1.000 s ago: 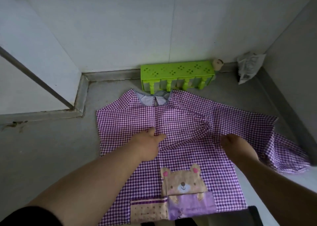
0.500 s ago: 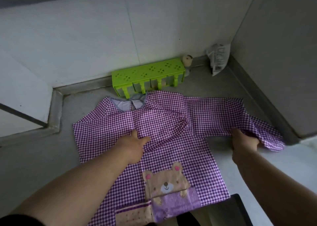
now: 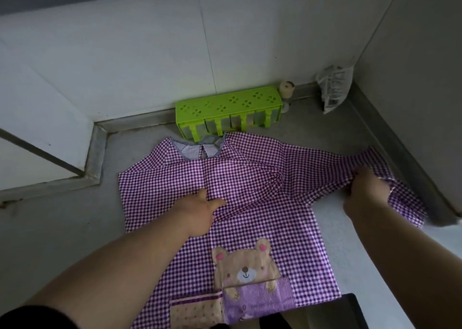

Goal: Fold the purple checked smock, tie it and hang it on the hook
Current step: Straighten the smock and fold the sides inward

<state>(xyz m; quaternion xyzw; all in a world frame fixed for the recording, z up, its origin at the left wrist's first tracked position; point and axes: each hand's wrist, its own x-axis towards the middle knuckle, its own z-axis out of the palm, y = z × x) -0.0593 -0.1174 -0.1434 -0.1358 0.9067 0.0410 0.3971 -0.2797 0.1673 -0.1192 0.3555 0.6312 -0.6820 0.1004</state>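
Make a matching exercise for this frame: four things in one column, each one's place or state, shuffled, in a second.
Things:
1. left hand
2. right hand
3. green rack
4. bear patch

Places or states:
A. against the wall, behind the collar
B. pressing flat on the smock's chest
C. low on the smock's front
D. grip on the sleeve

Pairs: 1-B, 2-D, 3-A, 4-C

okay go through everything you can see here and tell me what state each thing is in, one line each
purple checked smock: spread flat on floor, front up, unfolded
smock's sleeve: stretched sideways, gripped
left hand: pressing smock's chest
right hand: gripping sleeve
green hook rack: on floor against wall, nothing hung
plastic bag: crumpled in corner
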